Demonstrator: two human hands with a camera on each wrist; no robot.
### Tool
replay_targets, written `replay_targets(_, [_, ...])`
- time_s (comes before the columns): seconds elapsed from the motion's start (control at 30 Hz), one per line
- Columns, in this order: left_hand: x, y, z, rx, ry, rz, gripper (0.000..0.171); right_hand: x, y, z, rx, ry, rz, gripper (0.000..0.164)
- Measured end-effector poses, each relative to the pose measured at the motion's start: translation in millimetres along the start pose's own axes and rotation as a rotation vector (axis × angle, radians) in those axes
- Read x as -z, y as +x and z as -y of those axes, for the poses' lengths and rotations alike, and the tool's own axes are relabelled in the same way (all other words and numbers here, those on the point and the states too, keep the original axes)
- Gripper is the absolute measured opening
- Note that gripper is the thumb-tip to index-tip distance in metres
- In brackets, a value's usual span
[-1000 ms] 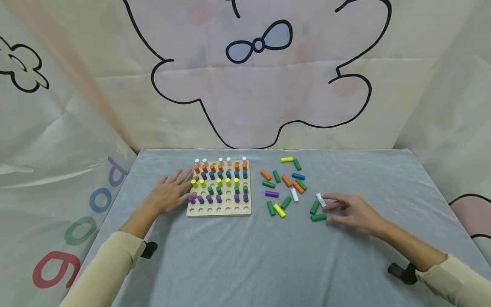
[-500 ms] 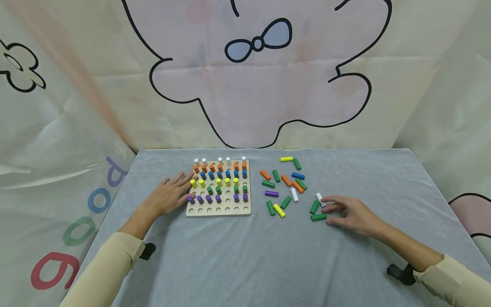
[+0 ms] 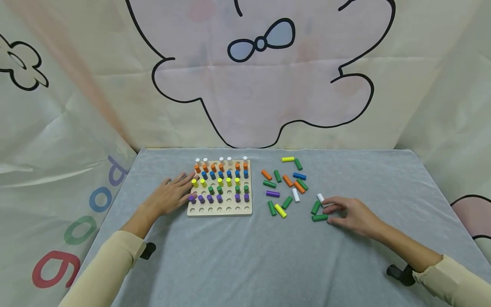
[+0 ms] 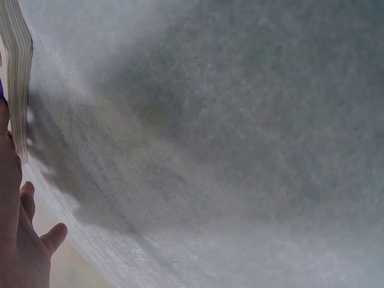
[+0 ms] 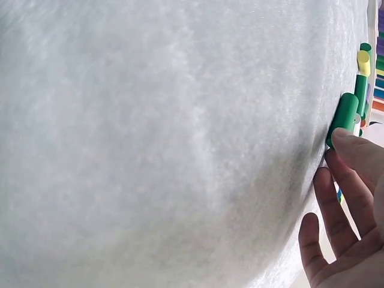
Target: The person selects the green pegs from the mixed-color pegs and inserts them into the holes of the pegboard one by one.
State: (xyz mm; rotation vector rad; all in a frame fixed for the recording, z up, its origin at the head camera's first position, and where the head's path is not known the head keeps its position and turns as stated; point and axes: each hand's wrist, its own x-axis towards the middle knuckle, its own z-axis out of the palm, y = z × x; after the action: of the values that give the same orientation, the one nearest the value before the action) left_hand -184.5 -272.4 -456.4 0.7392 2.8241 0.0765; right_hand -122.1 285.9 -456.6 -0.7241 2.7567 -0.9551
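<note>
A wooden pegboard (image 3: 220,214) stands left of centre on the table, with rows of white, orange, blue, yellow, green and purple pegs upright in its holes. My left hand (image 3: 166,198) lies spread at its left side, fingertips at the edge and thumb by the front purple peg. In the left wrist view, part of that hand (image 4: 24,246) shows beside the board's layered edge (image 4: 20,78). My right hand (image 3: 354,215) rests loosely bent among loose pegs. Its fingertips partly cover a white peg (image 3: 320,197), and its thumb lies close to a green peg (image 3: 319,218), overlapping it in the right wrist view.
Between board and right hand lie several loose pegs, including a purple peg (image 3: 272,194), a yellow peg (image 3: 280,211), a blue peg (image 3: 299,175) and a white peg (image 3: 295,195). The grey cloth (image 3: 245,260) covers the table. A printed curtain (image 3: 245,94) hangs behind.
My right fingertips have shifted slightly and cover more of the white peg. My left hand has stayed at the board, and the loose pegs lie as before.
</note>
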Motion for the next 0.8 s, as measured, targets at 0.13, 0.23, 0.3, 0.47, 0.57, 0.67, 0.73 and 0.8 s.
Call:
replay_targets(0.13, [-0.6,0.0,0.0,-0.010,0.009,-0.016,0.065,-0.4,1.0,1.0,-0.007,-0.012,-0.006,0.046])
replay_targets(0.23, [-0.6,-0.1,0.1,-0.013,0.013,-0.019,0.064,-0.4,1.9,1.6,-0.011,-0.017,-0.007,0.045])
replay_targets(0.3, [-0.1,0.1,0.2,-0.013,0.012,-0.015,0.064,0.1,2.5,2.0,-0.009,-0.018,-0.007,0.043])
replay_targets(0.47, [2.5,1.5,-0.7,-0.019,0.000,-0.007,0.064,3.8,3.9,3.7,-0.002,-0.022,-0.005,0.042])
replay_targets(0.57, [3.4,1.9,-1.0,-0.023,0.001,-0.006,0.064,7.0,6.3,5.8,0.004,-0.029,-0.010,0.041])
replay_targets(0.67, [3.4,1.8,-1.0,-0.022,0.007,-0.009,0.064,10.2,9.4,9.2,0.010,-0.036,-0.008,0.041])
replay_targets(0.73, [3.2,1.6,-0.8,-0.018,0.012,-0.008,0.064,12.1,11.6,11.8,0.020,-0.034,-0.003,0.040])
replay_targets(0.8, [3.2,1.1,-0.6,-0.013,0.008,-0.004,0.065,13.7,13.8,14.1,0.031,-0.033,-0.003,0.040])
